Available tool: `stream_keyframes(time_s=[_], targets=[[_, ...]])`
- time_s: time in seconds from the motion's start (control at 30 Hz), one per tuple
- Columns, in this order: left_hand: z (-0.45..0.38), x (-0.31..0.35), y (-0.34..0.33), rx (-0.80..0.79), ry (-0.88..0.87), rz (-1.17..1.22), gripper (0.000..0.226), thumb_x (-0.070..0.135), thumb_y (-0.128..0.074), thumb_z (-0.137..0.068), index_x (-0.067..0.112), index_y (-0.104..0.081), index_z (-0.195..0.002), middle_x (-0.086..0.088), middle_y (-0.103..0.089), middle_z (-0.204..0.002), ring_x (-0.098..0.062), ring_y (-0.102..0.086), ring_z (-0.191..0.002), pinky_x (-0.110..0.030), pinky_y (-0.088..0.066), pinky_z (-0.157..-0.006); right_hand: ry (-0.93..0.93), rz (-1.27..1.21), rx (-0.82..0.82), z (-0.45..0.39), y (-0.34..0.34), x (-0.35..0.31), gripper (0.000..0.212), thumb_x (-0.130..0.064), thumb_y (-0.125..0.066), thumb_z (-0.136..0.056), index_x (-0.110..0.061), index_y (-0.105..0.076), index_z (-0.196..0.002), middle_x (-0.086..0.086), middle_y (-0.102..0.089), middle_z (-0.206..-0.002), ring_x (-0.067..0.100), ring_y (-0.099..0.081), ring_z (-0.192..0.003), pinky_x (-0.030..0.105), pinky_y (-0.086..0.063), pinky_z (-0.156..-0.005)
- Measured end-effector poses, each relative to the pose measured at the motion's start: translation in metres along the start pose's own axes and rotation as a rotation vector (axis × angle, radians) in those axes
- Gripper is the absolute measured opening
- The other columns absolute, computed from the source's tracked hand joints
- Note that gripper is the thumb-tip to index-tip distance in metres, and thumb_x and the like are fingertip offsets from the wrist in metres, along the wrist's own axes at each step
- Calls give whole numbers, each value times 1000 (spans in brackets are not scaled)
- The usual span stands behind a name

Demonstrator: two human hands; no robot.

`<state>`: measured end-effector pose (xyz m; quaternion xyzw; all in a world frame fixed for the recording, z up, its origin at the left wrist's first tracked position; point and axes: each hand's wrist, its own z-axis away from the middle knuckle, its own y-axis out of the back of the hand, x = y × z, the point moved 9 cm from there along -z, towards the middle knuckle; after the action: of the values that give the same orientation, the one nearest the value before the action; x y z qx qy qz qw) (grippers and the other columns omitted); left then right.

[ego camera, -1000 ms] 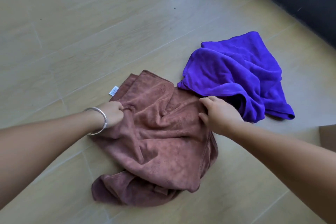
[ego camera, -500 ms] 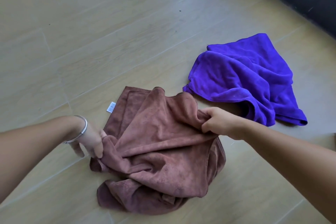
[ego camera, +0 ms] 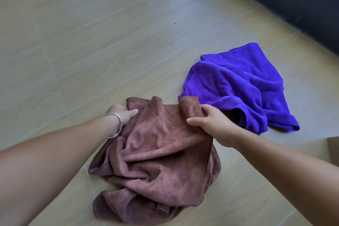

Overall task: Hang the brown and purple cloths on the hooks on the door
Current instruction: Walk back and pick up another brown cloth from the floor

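A crumpled brown cloth [ego camera: 157, 159] lies on the floor in front of me. My right hand [ego camera: 213, 124] grips its far right corner, fingers curled round the fabric. At the cloth's far left edge my left hand [ego camera: 122, 114], with a silver bracelet on the wrist, holds the fabric, thumb on top and fingers under a fold. The purple cloth [ego camera: 238, 82] lies bunched on the floor just beyond and to the right of the brown one, touched by neither hand. No door or hooks are in view.
Pale wood-look floor tiles [ego camera: 110, 42] fill most of the view. A dark wall or panel [ego camera: 293, 2] runs along the upper right. The corner of a brown cardboard piece [ego camera: 333, 145] shows at the right edge.
My left hand has moved up from the cloth's near left side to its far left edge. The far edge of the brown cloth is now drawn out between both hands.
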<state>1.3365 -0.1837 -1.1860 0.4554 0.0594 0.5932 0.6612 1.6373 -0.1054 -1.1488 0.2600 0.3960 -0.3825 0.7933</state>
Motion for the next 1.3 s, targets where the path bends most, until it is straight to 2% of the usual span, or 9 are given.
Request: stream_keyframes(time_s=[0.1,0.2,0.33,0.5,0.7,0.83,0.97,1.13,1.3], targets=[[-2,18,3,40,-103,22,8,23,-74,-80,19,-67,-81,-5,-72,-86,-26,-68,-86,-37,-53,-84,14,-56,-54,4,-3,-11,19,-30,-73,-81,-19,-70,-96,2,-74,-94,17,-71,-88,35,-58,-80],[1,44,33,181,-196,-32,10,28,-70,-79,22,-71,-87,1,-70,-78,-26,-65,-84,-30,-49,-74,117,-26,121,10,19,-36,14,-28,-60,-90,-22,-73,-90,4,-74,-90,17,-70,-86,41,-54,-84],[34,57,85,289,-267,94,18,29,-72,-81,26,-73,-99,4,-65,-71,-21,-61,-74,-27,-39,-65,234,108,353,46,45,-75,16,-27,-58,-89,-23,-72,-84,-7,-69,-70,13,-64,-68,35,-49,-63],[105,64,163,243,-275,449,9,14,-65,-87,22,-68,-84,12,-64,-75,10,-56,-57,-3,-40,-54,67,-105,338,104,48,-131,12,-13,-55,-82,-6,-64,-78,-1,-50,-56,9,-39,-42,17,-27,-38],[187,93,290,208,-240,593,13,14,-67,-86,27,-67,-82,9,-70,-77,-1,-62,-65,-16,-50,-68,70,-63,253,179,23,-272,21,3,-51,-76,-15,-60,-84,-14,-61,-59,1,-54,-50,16,-40,-44],[229,98,372,243,-252,614,9,21,-68,-86,26,-69,-79,21,-68,-64,7,-59,-57,-9,-47,-61,74,-12,195,213,-4,-352,8,-16,-58,-84,-10,-62,-81,-4,-63,-68,12,-57,-60,23,-46,-53],[256,84,453,283,-208,619,6,26,-69,-85,25,-71,-79,16,-70,-73,-3,-63,-69,-21,-50,-76,163,130,197,232,-33,-432,17,-31,-59,-89,-22,-72,-83,-10,-73,-77,2,-66,-70,17,-50,-60],[279,66,554,388,-215,588,9,25,-72,-82,26,-70,-74,21,-65,-58,6,-55,-53,-9,-43,-56,302,350,235,236,-71,-523,13,-29,-63,-87,-27,-67,-74,-16,-65,-60,-4,-53,-48,15,-41,-49],[299,48,652,508,-226,580,11,23,-75,-79,30,-71,-72,22,-68,-64,9,-58,-56,-3,-40,-53,464,560,288,237,-120,-615,20,-26,-63,-84,-36,-61,-67,-21,-63,-67,-5,-57,-66,22,-40,-59]])
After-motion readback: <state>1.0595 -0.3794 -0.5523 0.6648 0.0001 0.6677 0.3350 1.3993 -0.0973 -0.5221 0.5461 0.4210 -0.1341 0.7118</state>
